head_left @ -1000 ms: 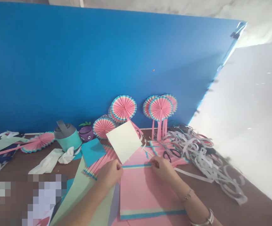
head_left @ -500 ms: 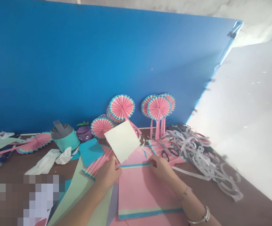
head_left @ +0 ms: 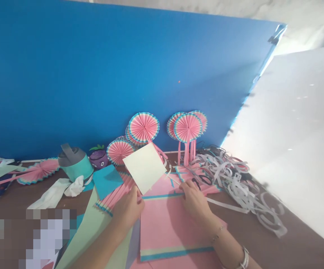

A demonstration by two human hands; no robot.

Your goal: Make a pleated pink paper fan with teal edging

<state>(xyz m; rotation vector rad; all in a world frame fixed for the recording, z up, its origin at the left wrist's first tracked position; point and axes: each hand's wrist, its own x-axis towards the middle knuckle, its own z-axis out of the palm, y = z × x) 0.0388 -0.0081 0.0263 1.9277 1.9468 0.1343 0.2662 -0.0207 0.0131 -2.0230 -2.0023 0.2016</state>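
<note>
Head view: the far edge of the pink sheet (head_left: 162,226) is touched by the closely curled left hand (head_left: 128,205) and loosely bent right hand (head_left: 195,200); whether it is pinched cannot be told.

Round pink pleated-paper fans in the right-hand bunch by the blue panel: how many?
3: the front fan, the left rear fan and the right rear fan. More may be hidden behind.

One left hand (head_left: 130,205) and one right hand (head_left: 195,198) are seen. One jug (head_left: 79,165), one purple cup (head_left: 97,160) and one pair of scissors (head_left: 200,181) are counted, with three round fans (head_left: 186,131) grouped at right; pink sheets (head_left: 164,226) and white strips (head_left: 239,195) cannot be counted.
</note>
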